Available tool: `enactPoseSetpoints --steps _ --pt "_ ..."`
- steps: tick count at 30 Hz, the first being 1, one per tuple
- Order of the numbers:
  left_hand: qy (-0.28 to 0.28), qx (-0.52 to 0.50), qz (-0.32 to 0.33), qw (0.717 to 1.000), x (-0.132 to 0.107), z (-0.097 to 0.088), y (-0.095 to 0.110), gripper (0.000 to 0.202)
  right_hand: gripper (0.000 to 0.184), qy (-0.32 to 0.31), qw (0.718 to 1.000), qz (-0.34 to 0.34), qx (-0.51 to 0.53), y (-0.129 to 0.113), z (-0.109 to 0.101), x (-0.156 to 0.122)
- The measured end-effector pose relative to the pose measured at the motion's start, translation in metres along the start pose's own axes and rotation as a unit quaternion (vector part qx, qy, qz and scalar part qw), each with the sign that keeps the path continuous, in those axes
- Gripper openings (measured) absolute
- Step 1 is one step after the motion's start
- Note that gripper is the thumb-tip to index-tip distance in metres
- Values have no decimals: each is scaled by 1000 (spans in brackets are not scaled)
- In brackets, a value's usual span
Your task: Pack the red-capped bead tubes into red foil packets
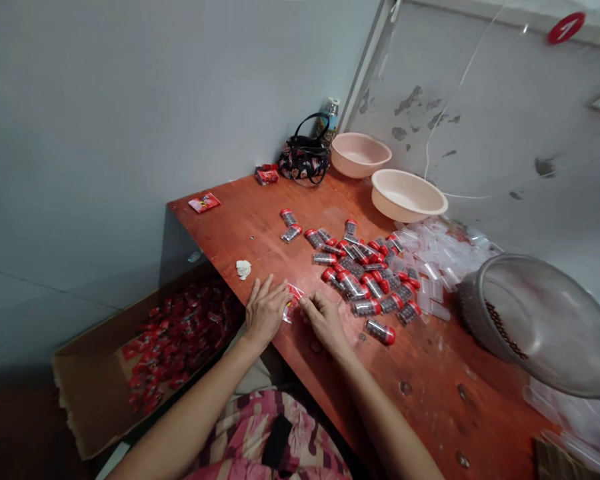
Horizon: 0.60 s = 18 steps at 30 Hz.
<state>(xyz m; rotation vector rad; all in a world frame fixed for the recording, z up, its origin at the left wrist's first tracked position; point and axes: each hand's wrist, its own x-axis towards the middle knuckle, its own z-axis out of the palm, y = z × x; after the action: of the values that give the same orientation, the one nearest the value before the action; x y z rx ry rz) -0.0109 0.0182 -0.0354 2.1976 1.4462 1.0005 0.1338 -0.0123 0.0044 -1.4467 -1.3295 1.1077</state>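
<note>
A small red and white printed packet (293, 301) lies at the near edge of the table, between my two hands. My left hand (266, 311) has its thumb and index finger at the packet's left side, the other fingers loosely spread. My right hand (325, 321) pinches the packet's right edge, fingers curled. Just right of it are clear tubes with red caps, filled with dark beads, one tube (380, 331) lying nearest. The rest form a loose pile (363, 267) on the red table (420, 413). A crumpled white scrap (243, 269) sits left of my hands.
Red packets (180, 340) fill a cardboard box (87, 393) below left. Empty clear tubes (430, 250) lie behind a grey basin (480, 313) holding brown beads. Two pale basins (409, 197), a flowered handbag (305, 160), a bottle (331, 113) and other red packets (205, 203) line the back.
</note>
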Motion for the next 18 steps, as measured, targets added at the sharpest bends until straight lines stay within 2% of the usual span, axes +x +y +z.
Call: enactPoseSetpoints --steps 4,8,11,14,16,18 --pt "1 -13 13 1000 -2 -2 -3 26 24 -4 1000 -10 -12 3 1 -8" --pt "28 -17 11 999 -4 0 -5 21 23 24 999 -9 -21 9 -1 -11" --pt "56 -40 7 998 -6 1 -3 23 17 54 998 -13 34 9 3 -3" --pt "70 -74 18 995 -10 -2 5 27 30 47 992 5 120 5 10 10" --pt "64 -82 32 994 -9 -9 7 31 34 39 987 25 153 2 13 17" --pt "78 -60 24 995 -3 -21 1 39 34 40 984 37 168 -1 13 23"
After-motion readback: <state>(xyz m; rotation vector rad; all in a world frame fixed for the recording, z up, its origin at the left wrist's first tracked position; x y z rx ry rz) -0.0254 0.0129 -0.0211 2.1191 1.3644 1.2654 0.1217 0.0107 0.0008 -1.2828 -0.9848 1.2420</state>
